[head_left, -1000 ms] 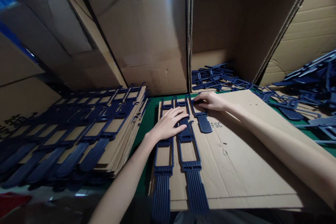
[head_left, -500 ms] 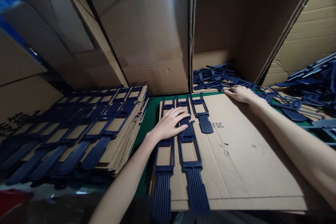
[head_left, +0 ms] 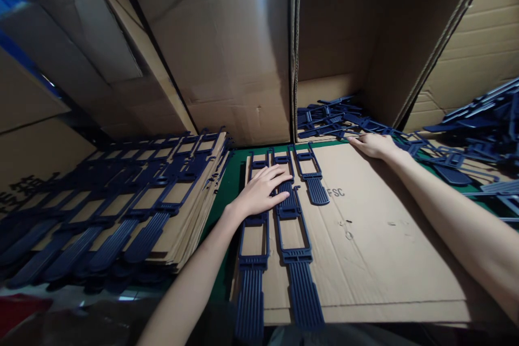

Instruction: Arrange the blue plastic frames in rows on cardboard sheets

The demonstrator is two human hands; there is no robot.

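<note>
A flat cardboard sheet (head_left: 377, 259) lies in front of me with several dark blue plastic strips (head_left: 298, 259) laid lengthwise on its left part. My left hand (head_left: 261, 192) rests flat on those strips, fingers stretched out. A shorter blue strip (head_left: 313, 175) lies just right of that hand. My right hand (head_left: 373, 145) is at the sheet's far edge, fingers reaching into a loose heap of blue strips (head_left: 330, 118) in an opened box; whether it grips one is hidden.
To the left stands a stack of cardboard sheets (head_left: 194, 211) covered with rows of blue strips. Tall cardboard boxes (head_left: 231, 54) wall the back. More loose blue strips (head_left: 482, 130) pile up at the right on a green surface (head_left: 231, 184).
My right hand let go of the short strip beside my left hand and moved right and away to the loose heap. My left hand stayed put.
</note>
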